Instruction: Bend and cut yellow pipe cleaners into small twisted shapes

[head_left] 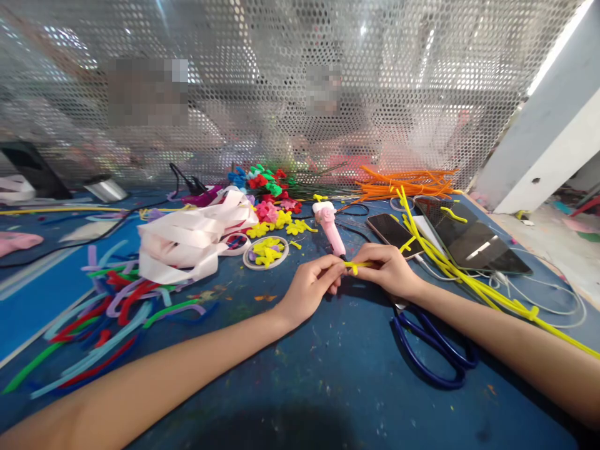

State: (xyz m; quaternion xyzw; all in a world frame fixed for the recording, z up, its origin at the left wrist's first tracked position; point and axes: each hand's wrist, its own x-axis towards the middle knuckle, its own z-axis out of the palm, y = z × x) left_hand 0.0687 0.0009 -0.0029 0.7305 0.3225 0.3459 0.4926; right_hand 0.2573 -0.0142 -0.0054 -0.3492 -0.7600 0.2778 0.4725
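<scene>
Between my two hands, at the middle of the table, is a short piece of yellow pipe cleaner [357, 265]. My left hand [315, 282] pinches its left end, and my right hand [388, 269] grips the right part with fingers closed. Just beyond my hands lies a pink and white glue gun [330, 232] with a dark cord. Scissors with blue handles [434, 350] rest under and beside my right forearm, their blades mostly hidden. A bundle of long yellow pipe cleaners [450, 265] runs past my right wrist.
Yellow flowers [268, 251] lie in a white ring beside pale ribbon [182, 240]. Coloured pipe cleaners [110, 325] spread at the left. A phone [394, 232], a tablet [478, 237] and white cables stand right. Orange pipe cleaners [407, 184] lie before a perforated metal screen [281, 81].
</scene>
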